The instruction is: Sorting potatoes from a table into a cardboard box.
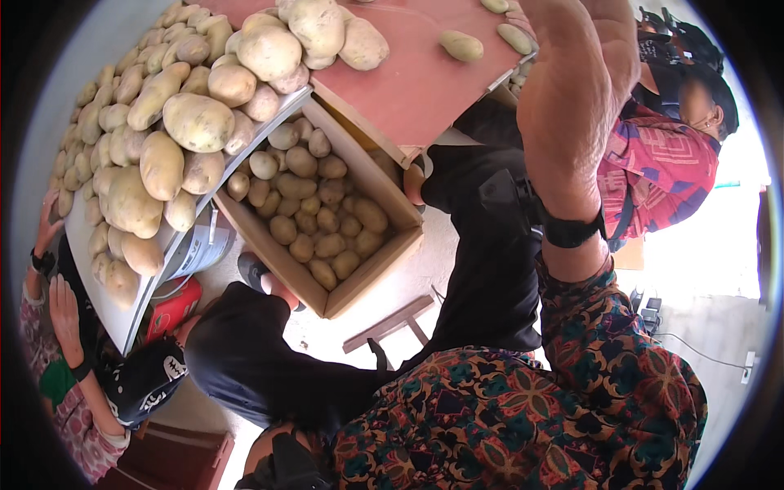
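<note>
My right hand [576,73] is raised at the upper right beside the pink board [392,98], with a black strap on the wrist. Its fingers are partly cut off by the top edge, so whether they hold anything is hidden. My left hand [273,449] is at the bottom edge beside my leg, mostly hidden by a black strap and the frame edge. A large heap of potatoes [196,122] covers a pale tabletop at the upper left. Below it, a cardboard box [371,261] holds smaller potatoes [306,208]. A few loose potatoes [461,45] lie on the pink board.
At left, another person's hands [65,314] are beside the table edge. A co-worker [645,171] in pink sits at right. A bucket [196,245], red container [167,310], wooden piece [388,322] and cable [694,343] are on or near the floor.
</note>
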`<state>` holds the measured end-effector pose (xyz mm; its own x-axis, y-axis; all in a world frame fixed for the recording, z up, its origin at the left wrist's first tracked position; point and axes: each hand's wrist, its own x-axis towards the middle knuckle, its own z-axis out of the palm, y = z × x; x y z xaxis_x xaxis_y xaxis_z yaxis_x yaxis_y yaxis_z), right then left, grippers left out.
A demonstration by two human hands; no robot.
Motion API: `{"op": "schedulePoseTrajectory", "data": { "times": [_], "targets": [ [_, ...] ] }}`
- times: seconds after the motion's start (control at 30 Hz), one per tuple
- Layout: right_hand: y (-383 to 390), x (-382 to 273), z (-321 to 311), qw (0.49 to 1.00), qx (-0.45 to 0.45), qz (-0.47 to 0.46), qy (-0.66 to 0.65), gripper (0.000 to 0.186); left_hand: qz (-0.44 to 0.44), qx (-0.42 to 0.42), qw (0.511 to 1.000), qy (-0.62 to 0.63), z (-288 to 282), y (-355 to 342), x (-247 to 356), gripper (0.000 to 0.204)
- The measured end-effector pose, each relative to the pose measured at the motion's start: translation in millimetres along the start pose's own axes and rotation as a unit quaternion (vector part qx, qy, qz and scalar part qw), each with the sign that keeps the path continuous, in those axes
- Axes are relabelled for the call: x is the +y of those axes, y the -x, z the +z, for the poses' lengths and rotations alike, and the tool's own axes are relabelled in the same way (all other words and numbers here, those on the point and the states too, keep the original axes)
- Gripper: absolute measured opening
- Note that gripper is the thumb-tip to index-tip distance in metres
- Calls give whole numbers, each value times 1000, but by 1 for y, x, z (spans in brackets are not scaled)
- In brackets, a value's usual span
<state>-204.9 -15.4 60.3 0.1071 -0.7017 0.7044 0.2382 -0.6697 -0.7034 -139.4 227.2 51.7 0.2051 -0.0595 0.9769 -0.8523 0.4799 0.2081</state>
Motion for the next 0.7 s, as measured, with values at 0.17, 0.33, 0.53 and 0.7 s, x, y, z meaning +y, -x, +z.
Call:
{"op": "schedulePoseTrajectory", "data": {
  "times": [0.17,0.33,0.53,0.7],
  "targets": [
    [24,-8,-15,992,-110,-3,-62,59,-25,-79,997,-4,7,19,-16,24],
    [65,49,-22,972,-222,-9,70,55,-26,-157,986,-48,11,22,-25,22],
    [75,59,-35,943,-286,79,153,50,26,-306,928,-210,-69,20,-53,26],
    [95,70,-14,909,-364,-14,204,40,129,-525,662,-519,-336,65,-192,33]
  ]
}}
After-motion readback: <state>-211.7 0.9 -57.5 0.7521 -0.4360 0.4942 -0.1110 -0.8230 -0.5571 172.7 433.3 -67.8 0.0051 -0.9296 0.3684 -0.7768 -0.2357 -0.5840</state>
